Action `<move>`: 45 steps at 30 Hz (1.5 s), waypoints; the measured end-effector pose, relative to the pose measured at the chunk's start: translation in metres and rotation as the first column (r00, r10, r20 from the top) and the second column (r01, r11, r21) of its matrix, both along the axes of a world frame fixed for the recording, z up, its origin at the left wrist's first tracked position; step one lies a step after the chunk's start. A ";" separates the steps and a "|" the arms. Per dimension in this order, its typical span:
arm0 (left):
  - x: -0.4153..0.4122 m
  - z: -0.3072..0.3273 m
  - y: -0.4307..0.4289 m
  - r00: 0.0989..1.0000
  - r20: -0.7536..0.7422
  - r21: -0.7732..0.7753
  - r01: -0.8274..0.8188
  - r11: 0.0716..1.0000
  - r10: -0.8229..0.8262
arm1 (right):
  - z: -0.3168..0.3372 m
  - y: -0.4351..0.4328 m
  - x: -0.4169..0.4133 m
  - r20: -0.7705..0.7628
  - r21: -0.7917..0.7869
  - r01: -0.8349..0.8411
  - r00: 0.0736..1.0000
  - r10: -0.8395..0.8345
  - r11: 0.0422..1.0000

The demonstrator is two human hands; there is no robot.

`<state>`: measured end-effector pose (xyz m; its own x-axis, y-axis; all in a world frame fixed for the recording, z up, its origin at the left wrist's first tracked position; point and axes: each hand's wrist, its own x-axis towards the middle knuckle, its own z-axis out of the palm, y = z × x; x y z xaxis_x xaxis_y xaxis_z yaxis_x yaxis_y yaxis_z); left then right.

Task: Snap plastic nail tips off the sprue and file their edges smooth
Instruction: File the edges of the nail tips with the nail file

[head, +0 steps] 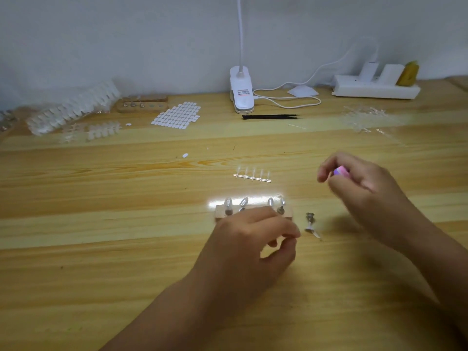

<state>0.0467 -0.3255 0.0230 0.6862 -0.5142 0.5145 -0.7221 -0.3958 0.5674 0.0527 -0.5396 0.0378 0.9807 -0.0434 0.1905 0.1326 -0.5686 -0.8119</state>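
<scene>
The sprue (pixel 252 175), with five clear tips on it, lies flat on the table (pixel 101 224). It's a bit beyond the left hand (pixel 250 239) and off to the left of the right hand (pixel 362 183), touching neither. Between the sprue and the left hand sits a wooden holder (pixel 219 214) with nail tips (pixel 228 205) perched on little stands, and the left knuckles cover its near edge. One loose stand (pixel 312 224) lies tipped over just right of it.

The table is light wood against a pale wall. Along the back there's a clip lamp (pixel 241 92), a power strip (pixel 374 90), black tweezers (pixel 271 117), a sheet of white stickers (pixel 177 114) and bags of tips (pixel 73 107) on the left.

The right hand hovers over the table, fingers curled round a small pink file block (pixel 340 171). The left hand's thumb and forefinger are pinched together, but I can't tell if anything's between them.
</scene>
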 end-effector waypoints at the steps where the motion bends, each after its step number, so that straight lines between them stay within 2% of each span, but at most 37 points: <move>1: 0.000 -0.001 0.000 1.000 -0.001 0.014 0.003 1.000 -0.003 | 0.001 -0.005 -0.001 -0.075 -0.120 -0.063 0.996 0.054 0.991; 3: 0.002 -0.002 0.001 1.000 -0.020 -0.004 -0.019 1.000 0.019 | 0.002 -0.014 -0.002 -0.218 -0.241 -0.184 0.967 0.132 0.953; 5: 0.005 -0.002 0.004 0.998 -0.021 -0.018 -0.054 0.998 0.054 | 0.006 -0.022 -0.004 -0.289 -0.237 -0.246 0.942 0.173 0.940; 13: 0.006 -0.003 0.004 0.998 -0.003 0.010 -0.056 0.998 0.056 | 0.006 -0.018 -0.005 -0.294 -0.298 -0.380 0.909 0.294 0.876; 21: 0.007 -0.004 0.006 0.997 -0.001 0.016 -0.079 0.997 0.079 | -0.003 -0.014 -0.002 -0.200 -0.349 -0.340 0.937 0.285 0.873; 26: 0.004 -0.005 0.001 0.996 0.013 0.124 -0.085 0.989 0.084 | -0.003 -0.011 -0.004 -0.174 -0.335 -0.376 0.926 0.336 0.864; 33: 0.004 -0.007 0.003 0.987 -0.101 0.150 -0.112 0.982 0.128 | 0.001 -0.002 -0.008 -0.129 -0.267 -0.391 0.920 0.370 0.881; 36: 0.003 -0.006 0.001 0.988 -0.099 0.146 -0.107 0.984 0.122 | 0.005 -0.006 -0.007 -0.095 -0.258 -0.328 0.945 0.314 0.909; 40: 0.001 -0.002 -0.012 0.996 -0.038 0.209 -0.068 0.976 0.077 | 0.007 -0.015 -0.005 -0.056 -0.225 -0.185 0.983 0.177 0.957; 43: -0.004 -0.001 -0.018 0.998 0.055 0.347 -0.049 0.937 0.032 | 0.006 -0.013 -0.006 -0.088 -0.230 -0.210 0.977 0.195 0.950; 45: -0.005 -0.004 -0.018 0.995 0.093 0.368 -0.078 0.927 0.047 | 0.005 -0.010 -0.007 -0.113 -0.233 -0.233 0.971 0.211 0.944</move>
